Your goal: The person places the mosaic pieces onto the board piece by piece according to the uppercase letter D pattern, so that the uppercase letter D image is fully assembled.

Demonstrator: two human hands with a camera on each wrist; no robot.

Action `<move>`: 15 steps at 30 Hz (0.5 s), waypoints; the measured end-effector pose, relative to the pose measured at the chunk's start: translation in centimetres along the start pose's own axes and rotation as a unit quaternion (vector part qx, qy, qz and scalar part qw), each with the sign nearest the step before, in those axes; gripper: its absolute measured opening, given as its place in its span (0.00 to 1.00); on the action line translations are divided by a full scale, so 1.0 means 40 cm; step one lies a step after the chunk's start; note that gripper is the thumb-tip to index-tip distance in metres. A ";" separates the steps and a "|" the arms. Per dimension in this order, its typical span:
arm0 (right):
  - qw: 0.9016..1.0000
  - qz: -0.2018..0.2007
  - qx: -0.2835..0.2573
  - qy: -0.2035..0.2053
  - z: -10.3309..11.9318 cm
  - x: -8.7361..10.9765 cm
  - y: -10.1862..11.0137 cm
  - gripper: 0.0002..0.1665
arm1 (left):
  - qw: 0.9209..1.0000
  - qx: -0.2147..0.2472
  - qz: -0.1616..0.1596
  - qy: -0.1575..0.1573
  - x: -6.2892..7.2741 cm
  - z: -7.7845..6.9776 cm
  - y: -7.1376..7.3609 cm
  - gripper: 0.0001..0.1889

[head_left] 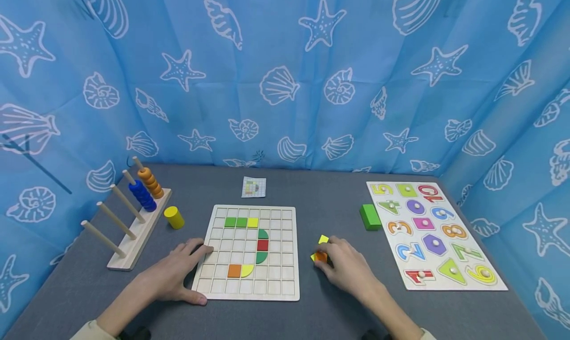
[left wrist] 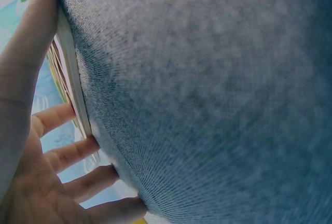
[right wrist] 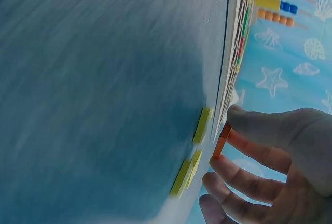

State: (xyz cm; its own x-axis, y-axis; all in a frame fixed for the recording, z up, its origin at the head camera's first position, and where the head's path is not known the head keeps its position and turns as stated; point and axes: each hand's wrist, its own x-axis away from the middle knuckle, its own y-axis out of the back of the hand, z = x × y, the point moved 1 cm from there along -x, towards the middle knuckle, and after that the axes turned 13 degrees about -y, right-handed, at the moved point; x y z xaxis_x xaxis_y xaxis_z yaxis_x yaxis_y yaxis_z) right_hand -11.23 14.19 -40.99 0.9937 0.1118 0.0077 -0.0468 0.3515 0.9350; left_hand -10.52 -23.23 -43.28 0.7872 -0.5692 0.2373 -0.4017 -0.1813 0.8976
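My left hand (head_left: 174,270) lies along the left side of a wooden grid board (head_left: 275,273), fingers spread and relaxed, with fingertips and thumb at its edge. Set on the board are green, yellow, red and orange tiles, some square and some quarter-round, such as the red square (head_left: 262,245). To the right of the board, my right hand (head_left: 346,267) pinches an orange square tile (right wrist: 221,140) between thumb and fingertips, low over the table. Several yellow tiles (right wrist: 202,125) lie just beside and under that hand; in the head view it partly hides them.
A small pattern card (head_left: 254,187) lies behind the board. At left stand a peg stacker (head_left: 133,243) with blue and orange beads and a yellow cylinder (head_left: 174,217). On the right are a green block (head_left: 370,217) and a number-and-shape puzzle (head_left: 434,233). A blue curtain (head_left: 285,122) hangs behind.
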 end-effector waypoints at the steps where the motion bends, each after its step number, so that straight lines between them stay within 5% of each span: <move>1: 1.000 -0.003 -0.002 0.008 0.009 0.000 -0.005 0.13 | 1.000 0.000 0.000 -0.001 0.000 0.001 0.000 0.60; 15: 0.992 0.000 -0.019 0.125 0.151 -0.015 -0.040 0.11 | 1.000 -0.007 -0.001 -0.001 -0.001 0.003 -0.003 0.59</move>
State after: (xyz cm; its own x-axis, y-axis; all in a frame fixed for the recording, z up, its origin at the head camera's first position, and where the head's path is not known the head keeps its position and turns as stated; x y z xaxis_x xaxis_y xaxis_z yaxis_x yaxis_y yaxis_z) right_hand -11.13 7.96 -40.34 0.9375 0.3376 -0.0842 -0.0558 0.3847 0.9214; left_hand -10.58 -23.28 -43.46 0.7869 -0.5706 0.2348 -0.3932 -0.1705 0.9035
